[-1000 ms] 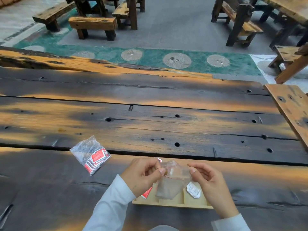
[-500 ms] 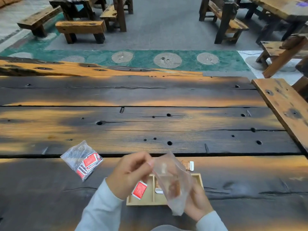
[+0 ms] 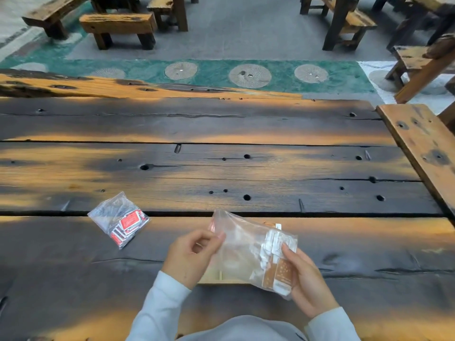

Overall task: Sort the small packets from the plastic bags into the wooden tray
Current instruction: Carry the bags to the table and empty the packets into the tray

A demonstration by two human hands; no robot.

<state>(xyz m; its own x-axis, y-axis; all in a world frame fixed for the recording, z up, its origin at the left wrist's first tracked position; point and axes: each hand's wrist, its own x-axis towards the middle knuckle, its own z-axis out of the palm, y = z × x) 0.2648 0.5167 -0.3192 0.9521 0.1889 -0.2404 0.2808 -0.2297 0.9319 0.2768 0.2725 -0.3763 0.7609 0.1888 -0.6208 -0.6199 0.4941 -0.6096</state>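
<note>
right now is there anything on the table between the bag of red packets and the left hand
No. In the head view, only bare dark table lies between the bag of red packets and the left hand.

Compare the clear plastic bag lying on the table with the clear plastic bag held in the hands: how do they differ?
The clear plastic bag of red packets lies untouched on the dark wooden table; the clear plastic bag of white and brown packets is held up by the left hand and right hand, above the light wooden tray. The first looks crumpled and compact; the second is stretched out wider. Both are transparent and hold small packets.
</note>
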